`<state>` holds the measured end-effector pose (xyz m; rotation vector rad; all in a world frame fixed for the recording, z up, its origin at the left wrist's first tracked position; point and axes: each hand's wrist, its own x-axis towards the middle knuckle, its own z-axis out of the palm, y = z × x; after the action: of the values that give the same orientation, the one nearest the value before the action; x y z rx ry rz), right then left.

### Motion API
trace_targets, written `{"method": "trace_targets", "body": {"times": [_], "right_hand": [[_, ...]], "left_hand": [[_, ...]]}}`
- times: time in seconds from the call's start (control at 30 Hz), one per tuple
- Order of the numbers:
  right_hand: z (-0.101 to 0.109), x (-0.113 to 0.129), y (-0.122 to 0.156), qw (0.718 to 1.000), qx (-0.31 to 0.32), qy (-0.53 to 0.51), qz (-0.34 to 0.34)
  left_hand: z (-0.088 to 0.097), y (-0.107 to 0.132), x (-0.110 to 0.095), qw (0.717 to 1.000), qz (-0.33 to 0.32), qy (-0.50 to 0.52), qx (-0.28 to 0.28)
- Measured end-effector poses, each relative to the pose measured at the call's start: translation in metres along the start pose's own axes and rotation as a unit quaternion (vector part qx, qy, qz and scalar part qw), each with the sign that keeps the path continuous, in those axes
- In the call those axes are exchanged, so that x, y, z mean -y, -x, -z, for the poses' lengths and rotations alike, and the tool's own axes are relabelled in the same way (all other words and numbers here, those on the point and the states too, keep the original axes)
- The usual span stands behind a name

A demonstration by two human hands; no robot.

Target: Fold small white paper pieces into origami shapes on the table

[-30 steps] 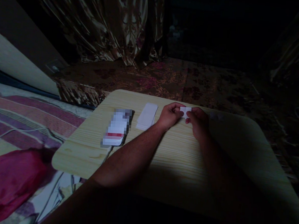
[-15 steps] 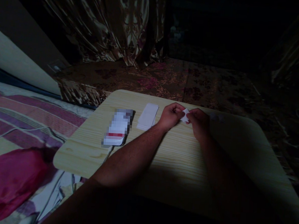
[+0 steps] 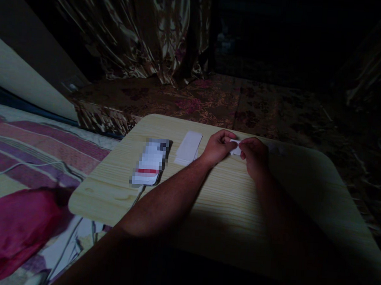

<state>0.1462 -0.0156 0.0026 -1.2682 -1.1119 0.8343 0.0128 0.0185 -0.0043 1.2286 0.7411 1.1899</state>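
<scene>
A small piece of folded white paper [image 3: 236,150] is pinched between my two hands, over the far side of the wooden table [image 3: 229,192]. My left hand [image 3: 218,147] grips its left side, thumb on top. On its right side, the thumb and fingers of my right hand [image 3: 254,154] are closed. Some of the paper is covered by my fingers. Just left of my left hand lies a stack of white paper strips [image 3: 189,147], slightly fanned at the near end.
A phone [image 3: 150,161] with a blurred screen and a cable lies on the table's left side. Faint pale pieces [image 3: 277,149] lie in shadow beyond my right hand. A striped bed cover [image 3: 35,144] and pink cloth [image 3: 17,231] are at left; a patterned curtain [image 3: 145,32] hangs behind.
The folded paper has turned in my fingers: it stood with a pointed corner up and now shows a flatter, straighter top edge. My right fingers have shifted slightly; the strips and phone stay put.
</scene>
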Motion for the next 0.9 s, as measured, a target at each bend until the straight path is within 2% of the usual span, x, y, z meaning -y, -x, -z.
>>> {"method": "trace_targets", "body": {"times": [0.1,0.27,0.53,0.73,0.9], "right_hand": [[-0.0011,-0.0073,-0.0036,0.999,-0.018,-0.033,0.002],[-0.0012,-0.0124,-0.0058,0.999,-0.004,-0.035,-0.011],[0.0008,-0.0109,-0.0042,1.0,0.004,-0.007,0.017],[-0.0007,-0.0112,-0.0042,1.0,-0.008,-0.008,0.012],[0.0002,-0.0049,-0.0013,1.0,0.008,0.004,0.0]], "left_hand": [[-0.0002,-0.0011,0.0003,1.0,-0.004,-0.015,0.005],[0.0009,-0.0025,0.0012,0.999,0.01,-0.022,-0.022],[0.0026,-0.0027,0.0038,1.0,0.005,-0.005,-0.021],[0.0007,-0.0021,0.0,1.0,0.01,0.011,-0.019],[0.0004,-0.0014,-0.0013,0.999,0.021,0.008,-0.03]]}}
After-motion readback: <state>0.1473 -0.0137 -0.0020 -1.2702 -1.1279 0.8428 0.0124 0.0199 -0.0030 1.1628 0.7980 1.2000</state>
